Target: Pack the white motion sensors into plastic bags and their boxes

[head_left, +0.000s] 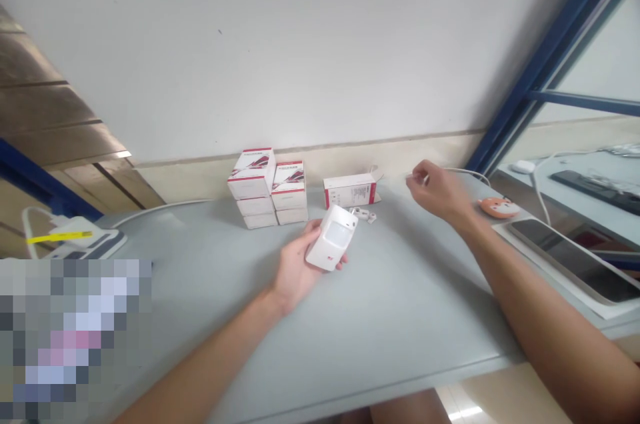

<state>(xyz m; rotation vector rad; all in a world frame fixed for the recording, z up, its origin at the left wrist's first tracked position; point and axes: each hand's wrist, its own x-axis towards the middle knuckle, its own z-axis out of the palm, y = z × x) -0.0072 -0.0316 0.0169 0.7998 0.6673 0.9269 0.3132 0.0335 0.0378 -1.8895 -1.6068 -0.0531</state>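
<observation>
Our left hand (295, 271) cradles a white plastic motion sensor (333, 237) above the pale grey bench (400, 324), fingers wrapped behind it; our right hand (433, 191) pinches its fingertips together. A careless tilt could drop the sensor, and a stray elbow could topple the stacked white-and-red boxes (260, 184) by the white wall (250, 57).

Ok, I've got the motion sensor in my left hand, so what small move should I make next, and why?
Probably reach your right hand down to the small white plastic parts: your left hand is busy cradling the white motion sensor, and those parts lie right beside it, near the white box.
</observation>
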